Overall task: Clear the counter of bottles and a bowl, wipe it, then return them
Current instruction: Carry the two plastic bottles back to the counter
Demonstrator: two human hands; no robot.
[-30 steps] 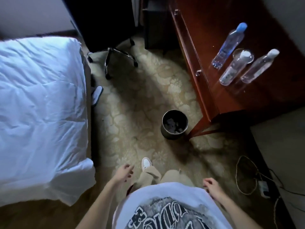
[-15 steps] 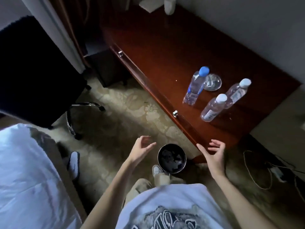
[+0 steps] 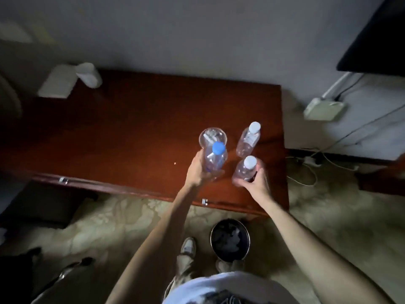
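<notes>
The clear blue-capped plastic bottle (image 3: 213, 160) is gripped mid-body by the left hand (image 3: 198, 172), the near white-capped clear bottle (image 3: 245, 170) by the right hand (image 3: 254, 181), at the glossy red-brown wooden worktop (image 3: 131, 132). A second white-capped bottle (image 3: 248, 140) and a clear glass bowl (image 3: 212, 136) stand just behind. Bottles judged light, thin-walled and slippery, best taken round the body; bowl fragile, best lifted by its rim.

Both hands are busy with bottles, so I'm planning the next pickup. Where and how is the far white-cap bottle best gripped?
Probably round its body, below the cap. The far white-cap bottle stands upright and untouched on the counter. Come from its right, since the glass bowl sits to its left and the near white-cap bottle stands in front.
</notes>
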